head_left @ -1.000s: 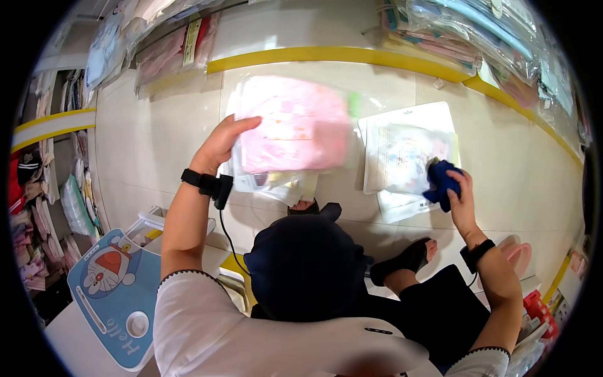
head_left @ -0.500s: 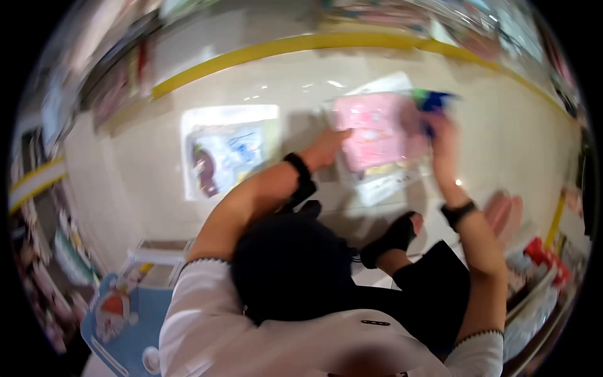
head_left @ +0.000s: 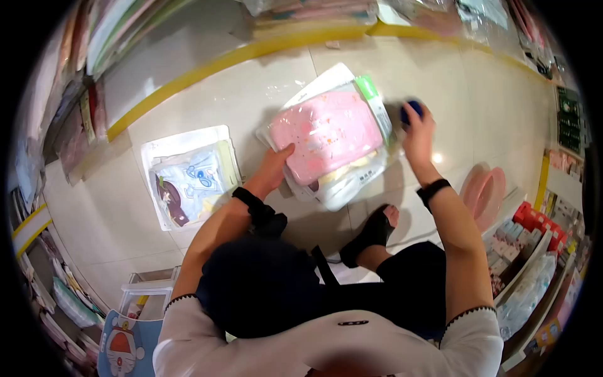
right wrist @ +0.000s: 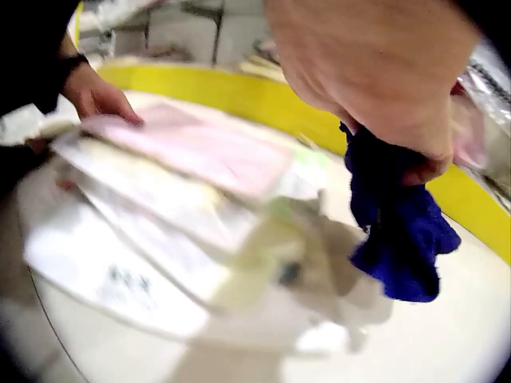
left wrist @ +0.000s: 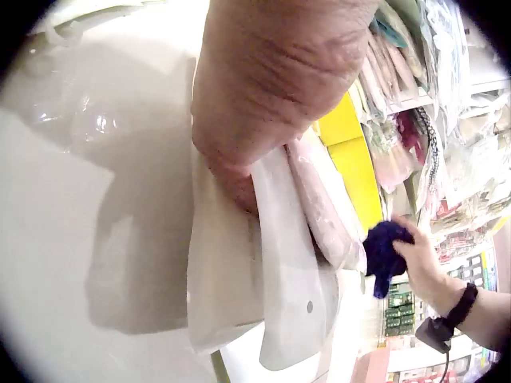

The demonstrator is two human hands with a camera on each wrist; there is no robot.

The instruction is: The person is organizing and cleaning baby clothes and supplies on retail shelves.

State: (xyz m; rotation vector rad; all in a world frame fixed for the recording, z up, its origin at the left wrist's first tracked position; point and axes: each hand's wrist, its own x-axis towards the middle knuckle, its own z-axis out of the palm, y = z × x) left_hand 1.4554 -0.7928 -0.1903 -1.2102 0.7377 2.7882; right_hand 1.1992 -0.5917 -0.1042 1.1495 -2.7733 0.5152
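A pink package [head_left: 326, 135] in clear plastic lies over white packages in the middle of the head view. My left hand [head_left: 273, 168] grips the left edge of this stack, thumb on top; in the left wrist view the fingers of the left hand [left wrist: 275, 88] go under a white package [left wrist: 291, 271]. To the right of the stack, my right hand [head_left: 419, 135] holds a bunched dark blue cloth [head_left: 411, 112]. In the right wrist view the blue cloth [right wrist: 399, 231] hangs from the right hand [right wrist: 383, 88], above the floor.
A white package with blue and brown clothing [head_left: 191, 179] lies on the tiled floor at the left. Yellow-edged shelves [head_left: 207, 78] with bagged goods stand beyond. At the right are a pink basin [head_left: 483, 198] and shelves of small goods; a blue cartoon board [head_left: 129, 345] is at lower left.
The left hand has carried the pink package rightward onto the stack at the right, uncovering the package at the left. The right hand, still holding the blue cloth, has moved beside the stack.
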